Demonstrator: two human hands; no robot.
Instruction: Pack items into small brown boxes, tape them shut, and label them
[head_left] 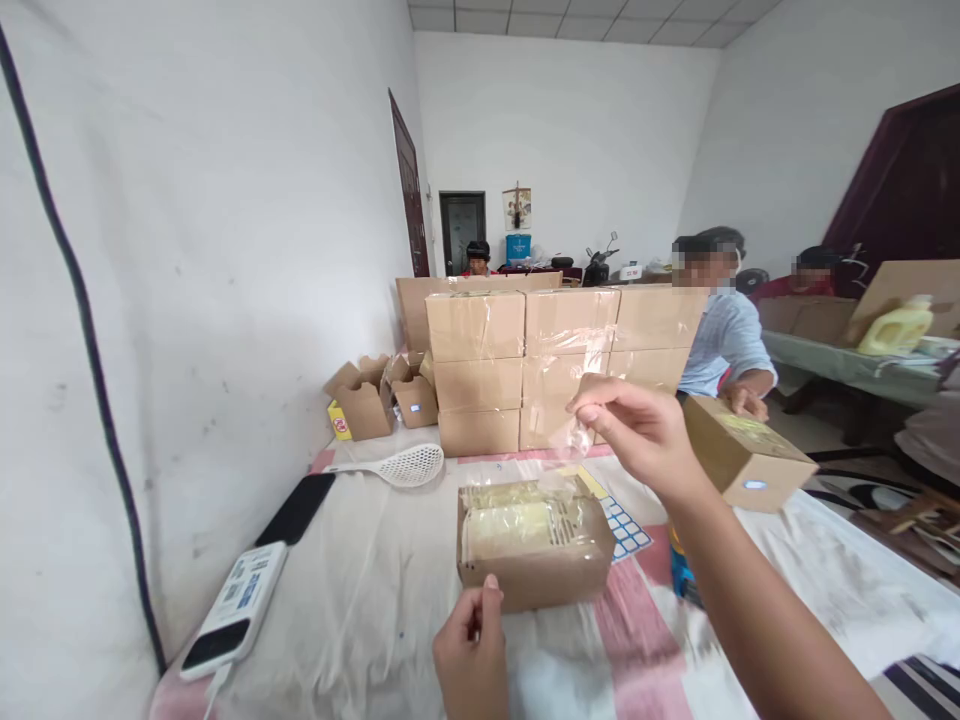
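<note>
A brown cardboard box (555, 580) lies on the cloth in front of me, its top covered with shiny clear tape over a pale yellow patch. Above its far right side my right hand (637, 435) is closed in a pinch on a strip of clear tape (574, 440); the strip hangs down toward the box top. My left hand (472, 645) is at the box's near left edge, fingers curled and thumb up against the front face. Whether anything is between those fingers is hidden. A sheet of blue-framed labels (626, 530) sticks out from behind the box.
Stacked taped boxes (480, 385) stand at the back, open cartons (364, 400) beside them. A white slotted spoon (409, 465), a black phone (296, 508) and a power bank (236, 610) lie left. At right a co-worker's hand (744, 398) rests on another box (750, 450).
</note>
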